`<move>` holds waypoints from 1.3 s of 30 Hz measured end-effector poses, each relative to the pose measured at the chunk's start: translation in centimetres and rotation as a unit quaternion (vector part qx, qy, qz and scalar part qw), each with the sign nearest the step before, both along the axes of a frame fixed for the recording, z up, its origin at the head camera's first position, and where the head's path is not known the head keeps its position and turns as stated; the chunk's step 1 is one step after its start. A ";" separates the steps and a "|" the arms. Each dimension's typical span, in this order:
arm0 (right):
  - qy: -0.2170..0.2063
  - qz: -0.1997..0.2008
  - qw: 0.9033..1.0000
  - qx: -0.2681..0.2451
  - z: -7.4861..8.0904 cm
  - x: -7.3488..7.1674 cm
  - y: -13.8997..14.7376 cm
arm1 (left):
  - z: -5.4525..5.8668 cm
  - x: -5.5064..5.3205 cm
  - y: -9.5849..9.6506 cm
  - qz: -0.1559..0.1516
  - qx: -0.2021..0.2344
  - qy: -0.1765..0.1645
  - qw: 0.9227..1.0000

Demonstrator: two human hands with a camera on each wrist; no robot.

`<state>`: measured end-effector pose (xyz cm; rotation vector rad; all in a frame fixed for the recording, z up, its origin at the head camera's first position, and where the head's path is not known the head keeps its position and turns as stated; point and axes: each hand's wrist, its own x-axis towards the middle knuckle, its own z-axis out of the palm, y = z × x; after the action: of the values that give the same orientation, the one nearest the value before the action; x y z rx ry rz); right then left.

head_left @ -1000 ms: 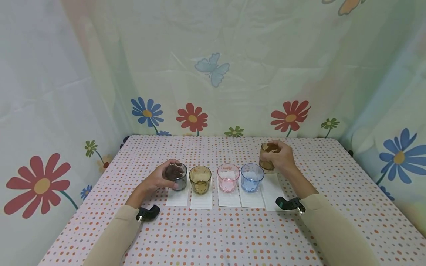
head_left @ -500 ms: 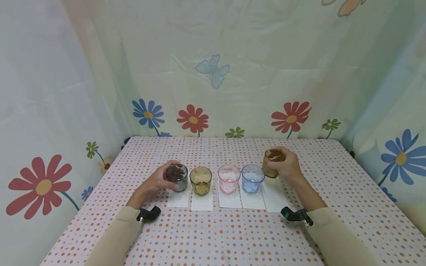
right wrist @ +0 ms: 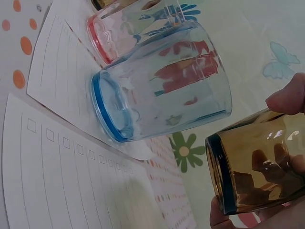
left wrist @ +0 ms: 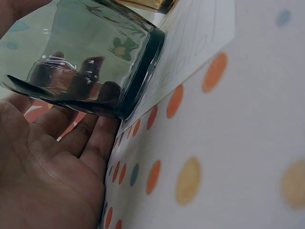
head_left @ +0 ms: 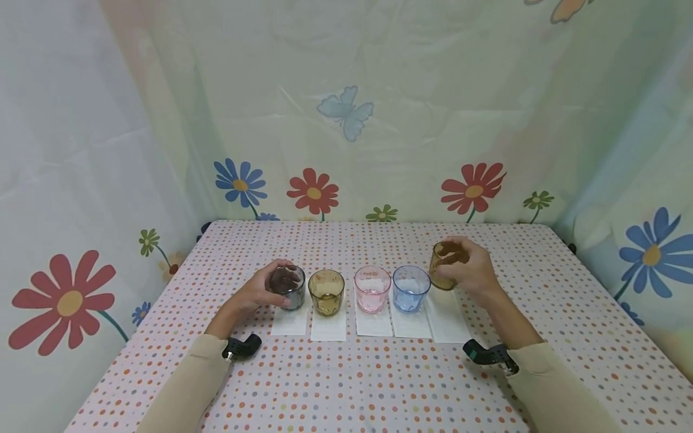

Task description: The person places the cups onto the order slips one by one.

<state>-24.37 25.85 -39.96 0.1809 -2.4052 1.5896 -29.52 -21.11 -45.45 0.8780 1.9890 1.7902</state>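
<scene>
At the left end of a row of tumblers, my left hand (head_left: pixel 266 290) grips a smoky grey glass (head_left: pixel 294 296), thumb on the near side and fingers behind it. In the left wrist view that glass (left wrist: pixel 90 52) has its base on a lined sheet. My right hand (head_left: pixel 472 269) holds a brown glass (head_left: pixel 443 279) by its sides, at the right end of the row. Its base is off the table in the right wrist view, where the brown glass (right wrist: pixel 248 167) hangs a little tilted beside the blue glass (right wrist: pixel 162 86).
An amber glass (head_left: pixel 326 294), a pink glass (head_left: pixel 372 291) and the blue one stand upright between the hands, each on a white lined sheet (head_left: pixel 373 326). Another sheet (head_left: pixel 450 325) lies in front of the brown glass. A dotted cloth (head_left: pixel 346 385) covers the table.
My right hand has brought the brown glass nearer and to the right, to the far end of the rightmost sheet. My left hand and its grey glass have stayed put.
</scene>
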 end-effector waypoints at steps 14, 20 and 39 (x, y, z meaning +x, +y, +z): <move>0.009 0.048 0.999 0.010 -0.5 0.8 1.2 | 0.2 0.1 0.2 -0.003 -0.002 -0.003 1.000; -0.007 0.074 0.997 0.009 -1.1 0.7 1.7 | 0.2 0.2 0.2 0.004 -0.005 -0.002 1.000; -0.066 0.088 0.994 0.001 -2.5 0.5 1.7 | 0.4 0.4 -0.1 0.015 -0.013 -0.008 1.000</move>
<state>-23.83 27.51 -42.43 0.3055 -2.5523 1.7260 -29.13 -21.19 -45.05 0.8271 2.0217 1.7775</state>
